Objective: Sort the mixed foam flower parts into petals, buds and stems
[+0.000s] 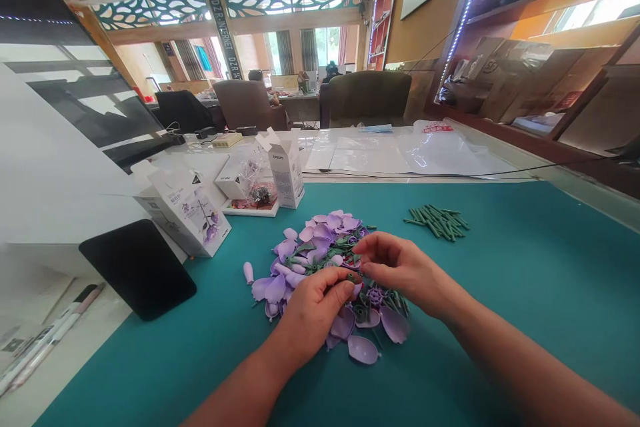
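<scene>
Small green piece (354, 277) is sitting at the fingertips of the left hand (316, 305), thumb and index finger pinching it, over the middle of the parts heap. Right hand (407, 271) is hovering just beside it, to the right and slightly farther out, fingers bending inward toward the thumb; cannot tell whether they're pinching anything.

Purple petals (275, 288) are lying loose under and around both hands, mostly beyond and left of the left hand, with a few spreading nearer the wearer. Green leaves (345, 242) are mixing in beyond the fingertips. Purple ring (375, 295) is lying just below the right hand. One pale bud (249, 273) is lying apart on the left.

Green sticks (440, 221) are forming a separate pile beyond the right hand, on the same teal mat (510, 267). Black tablet (137, 269) is lying at the mat's left edge, pens (55, 333) beside the mat. Flower-print box (200, 217) is leaning behind the tablet; white tray (253, 211) and upright box (287, 177) are standing farther right. Clear plastic sheets (370, 153) are covering the table beyond; chairs (370, 99) are standing behind.
</scene>
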Motion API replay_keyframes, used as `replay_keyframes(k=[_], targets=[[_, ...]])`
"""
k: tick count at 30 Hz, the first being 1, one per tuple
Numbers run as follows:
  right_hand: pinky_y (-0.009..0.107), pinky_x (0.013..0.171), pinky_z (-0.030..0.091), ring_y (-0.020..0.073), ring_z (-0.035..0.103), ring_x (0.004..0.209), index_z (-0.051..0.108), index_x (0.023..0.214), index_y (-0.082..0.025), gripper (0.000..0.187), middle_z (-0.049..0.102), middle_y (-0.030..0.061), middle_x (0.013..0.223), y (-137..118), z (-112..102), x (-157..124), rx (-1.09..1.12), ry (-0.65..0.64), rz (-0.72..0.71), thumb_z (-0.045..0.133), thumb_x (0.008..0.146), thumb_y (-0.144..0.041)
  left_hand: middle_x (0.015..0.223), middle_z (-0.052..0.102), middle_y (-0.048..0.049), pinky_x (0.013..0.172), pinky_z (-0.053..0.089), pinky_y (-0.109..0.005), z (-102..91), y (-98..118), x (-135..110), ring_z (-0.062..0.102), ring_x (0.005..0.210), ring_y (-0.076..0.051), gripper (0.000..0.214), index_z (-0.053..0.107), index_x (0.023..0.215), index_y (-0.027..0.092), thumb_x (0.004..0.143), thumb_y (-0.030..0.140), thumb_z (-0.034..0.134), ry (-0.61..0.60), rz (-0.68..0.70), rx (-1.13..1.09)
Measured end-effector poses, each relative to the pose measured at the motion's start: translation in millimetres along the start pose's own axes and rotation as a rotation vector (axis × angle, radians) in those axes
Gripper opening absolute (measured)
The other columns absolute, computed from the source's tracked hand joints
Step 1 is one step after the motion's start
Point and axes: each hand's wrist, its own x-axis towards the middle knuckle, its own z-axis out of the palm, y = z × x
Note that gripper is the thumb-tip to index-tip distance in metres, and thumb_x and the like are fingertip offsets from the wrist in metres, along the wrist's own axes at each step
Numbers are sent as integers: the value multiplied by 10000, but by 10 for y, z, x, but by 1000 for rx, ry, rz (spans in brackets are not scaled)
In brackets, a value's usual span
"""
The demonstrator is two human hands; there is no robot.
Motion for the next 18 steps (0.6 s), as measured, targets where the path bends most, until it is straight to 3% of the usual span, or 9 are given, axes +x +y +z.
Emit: replay_keyframes(k=[4,11,18], targets=[[287,710,484,133,618,727,654,825,-167,203,671,13,752,-7,29,-10,148,-43,37,671,680,-307,835,616,-20,672,434,-250,-2,28,-6,531,745,-147,252,644,921,165,870,336,466,22,28,61],[266,651,480,124,599,678,666,740,-173,162,671,5,704,-12,59,-31,126,-16,2,699,678,-320,892,631,-29,738,446,-265,-4,53,-20,559,837,-168,249,654,947,175,882,307,454,33,90,154],[267,675,475,127,589,710,666,765,-173,133,663,7,734,23,70,-34,44,-38,-24,653,723,-298,873,609,-14,708,429,-244,3,14,-20,538,801,-146,231,636,872,173,893,312,452,39,99,157]])
